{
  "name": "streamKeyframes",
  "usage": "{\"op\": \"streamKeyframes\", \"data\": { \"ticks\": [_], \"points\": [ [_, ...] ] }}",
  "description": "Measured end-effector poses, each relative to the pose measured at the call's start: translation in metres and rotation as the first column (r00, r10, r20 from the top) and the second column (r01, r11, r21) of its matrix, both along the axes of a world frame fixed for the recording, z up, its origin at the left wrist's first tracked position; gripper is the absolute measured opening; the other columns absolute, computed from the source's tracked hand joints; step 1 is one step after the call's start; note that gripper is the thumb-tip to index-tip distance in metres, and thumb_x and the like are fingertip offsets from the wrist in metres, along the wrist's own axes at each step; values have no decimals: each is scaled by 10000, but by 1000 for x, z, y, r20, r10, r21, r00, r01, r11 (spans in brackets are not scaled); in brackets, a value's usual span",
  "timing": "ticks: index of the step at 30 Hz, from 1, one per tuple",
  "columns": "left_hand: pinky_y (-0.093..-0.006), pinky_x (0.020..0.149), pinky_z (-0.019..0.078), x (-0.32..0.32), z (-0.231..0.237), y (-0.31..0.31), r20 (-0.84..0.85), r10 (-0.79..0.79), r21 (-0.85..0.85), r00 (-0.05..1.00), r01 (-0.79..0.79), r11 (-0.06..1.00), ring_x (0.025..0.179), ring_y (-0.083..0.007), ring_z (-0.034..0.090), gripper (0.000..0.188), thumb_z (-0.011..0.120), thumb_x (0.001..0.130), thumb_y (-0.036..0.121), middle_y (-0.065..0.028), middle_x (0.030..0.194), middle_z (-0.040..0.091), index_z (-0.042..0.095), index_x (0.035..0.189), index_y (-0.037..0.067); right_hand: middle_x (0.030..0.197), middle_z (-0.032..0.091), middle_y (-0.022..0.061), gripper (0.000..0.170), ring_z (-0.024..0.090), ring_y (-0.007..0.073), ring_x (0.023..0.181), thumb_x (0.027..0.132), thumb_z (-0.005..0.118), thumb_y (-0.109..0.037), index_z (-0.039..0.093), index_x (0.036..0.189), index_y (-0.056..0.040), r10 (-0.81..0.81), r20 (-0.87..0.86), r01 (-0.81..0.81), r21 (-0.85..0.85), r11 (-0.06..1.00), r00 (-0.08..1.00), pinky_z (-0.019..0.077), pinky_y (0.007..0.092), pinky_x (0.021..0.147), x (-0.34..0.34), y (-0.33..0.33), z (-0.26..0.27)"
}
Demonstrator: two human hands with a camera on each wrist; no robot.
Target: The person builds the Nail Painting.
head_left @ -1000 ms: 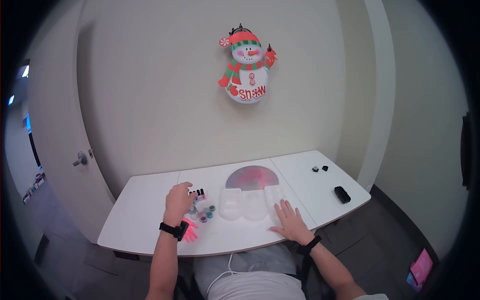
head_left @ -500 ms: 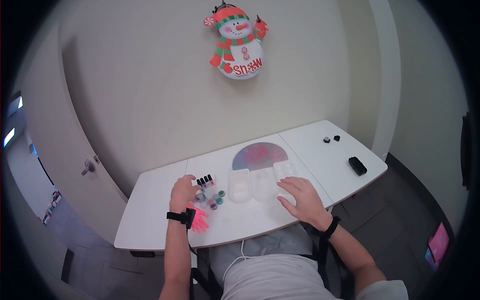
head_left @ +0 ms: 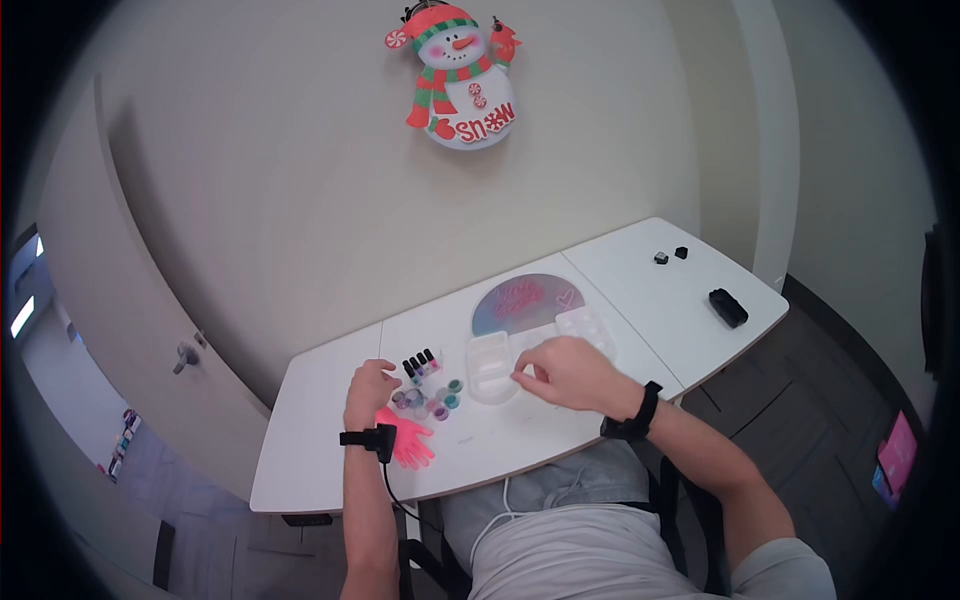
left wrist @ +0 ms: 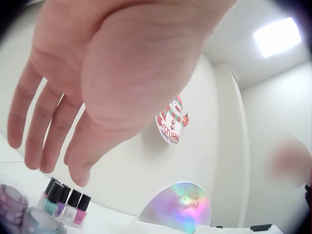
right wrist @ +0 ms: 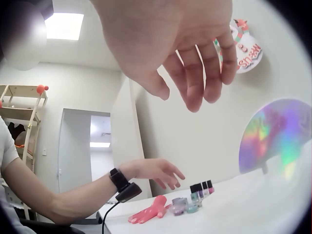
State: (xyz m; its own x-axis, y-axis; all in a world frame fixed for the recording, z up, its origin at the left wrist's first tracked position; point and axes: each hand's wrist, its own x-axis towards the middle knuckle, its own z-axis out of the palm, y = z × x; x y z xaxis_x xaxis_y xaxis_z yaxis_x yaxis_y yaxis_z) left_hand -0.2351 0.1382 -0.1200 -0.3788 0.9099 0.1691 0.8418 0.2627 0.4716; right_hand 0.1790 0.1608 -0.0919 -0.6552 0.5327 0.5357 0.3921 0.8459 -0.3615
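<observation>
My left hand (head_left: 371,390) hovers over the left part of the table, next to a row of small nail polish bottles (head_left: 421,364) with black caps. In the left wrist view its fingers (left wrist: 43,122) hang down loosely above the bottles, holding nothing. Small glitter jars (head_left: 441,403) and a bright pink hand-shaped piece (head_left: 411,445) lie close by that wrist. My right hand (head_left: 578,374) is over the white molded plastic tray (head_left: 487,352), covering part of it. Its fingers (right wrist: 210,73) are relaxed and nothing is between them. An iridescent half-round panel (head_left: 515,300) stands behind the tray.
Two small dark objects (head_left: 671,256) and a black case (head_left: 728,308) lie on the right part of the white table (head_left: 640,290). A snowman decoration (head_left: 460,90) hangs on the wall. The door (head_left: 160,300) stands at the left.
My right hand has lifted from the tray's right side and swung left across it. The left hand stays near the bottles. The head view has shifted, so the table appears higher and tilted.
</observation>
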Motion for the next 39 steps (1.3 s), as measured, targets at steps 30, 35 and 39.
{"op": "streamKeyframes", "data": {
  "ticks": [30, 35, 39],
  "points": [
    [-423, 911, 634, -31, -47, 2, 45, -156, -26, 987, 157, 987, 1060, -315, 796, 412, 724, 878, -48, -185, 1137, 823, 786, 1280, 19, 1601, 438, 371, 1162, 476, 503, 1481, 839, 850, -635, 364, 1667, 20, -152, 602, -10, 256, 967, 784, 473, 689, 1095, -8, -34, -120],
    [-426, 920, 633, -27, -36, -14, -98, 11, -38, 995, -14, 999, 1084, -313, 792, 416, 833, 857, 64, -186, 1138, 822, 787, 1268, 23, 1608, 432, 371, 1165, 463, 507, 1495, 843, 848, -632, 353, 1671, 22, -151, 599, -7, 254, 967, 786, 460, 700, 1108, -8, -34, -121],
    [-447, 939, 636, -18, -18, -29, -109, 198, -166, 974, -214, 963, 1061, -343, 799, 541, 945, 710, 196, -192, 1134, 820, 803, 1213, 56, 1641, 420, 363, 1170, 432, 480, 1533, 826, 856, -633, 383, 1668, 27, -151, 600, 11, 230, 973, 786, 433, 709, 1131, -9, -35, -123]
  ]
}}
